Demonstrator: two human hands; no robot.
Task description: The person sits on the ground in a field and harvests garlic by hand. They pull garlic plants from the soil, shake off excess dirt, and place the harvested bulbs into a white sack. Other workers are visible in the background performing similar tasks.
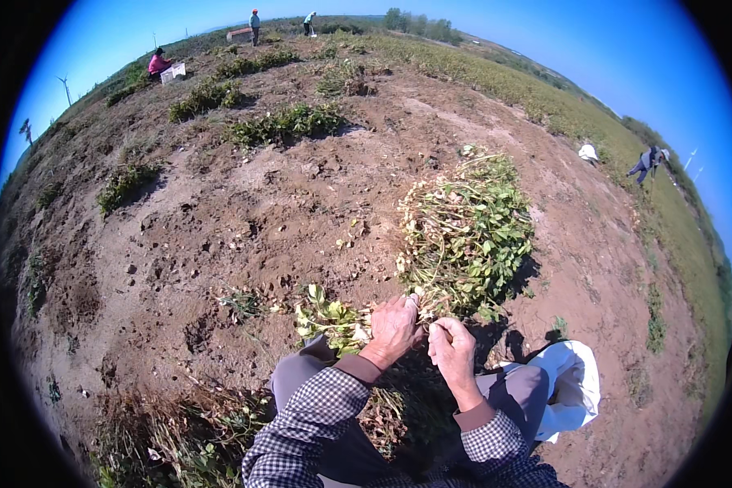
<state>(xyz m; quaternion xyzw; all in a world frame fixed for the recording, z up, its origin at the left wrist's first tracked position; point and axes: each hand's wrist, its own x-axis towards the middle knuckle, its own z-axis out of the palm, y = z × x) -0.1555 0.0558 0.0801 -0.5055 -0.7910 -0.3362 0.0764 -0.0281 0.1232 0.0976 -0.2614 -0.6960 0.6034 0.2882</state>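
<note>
My left hand (394, 326) is closed around the stems of a peanut plant, whose leafy top (326, 320) sticks out to the left. The root end with pale pods (430, 305) shows on the other side of that hand. Just below these roots is my right hand (453, 351), thumb and fingers curled together; whether something is pinched between them is hidden. Beyond both hands lies a heap of uprooted peanut plants (482, 238), pods mostly towards the left and green leaves towards the right. An opened white sack (570, 390) rests beside my right knee.
More pulled plants (183, 433) lie at the lower left, by my leg. Leafy piles (287, 124) dot the bare soil (250, 219). Far off, one person (158, 63) crouches by a white container (173, 72); others stand or bend. Another white sack (588, 152) is at right.
</note>
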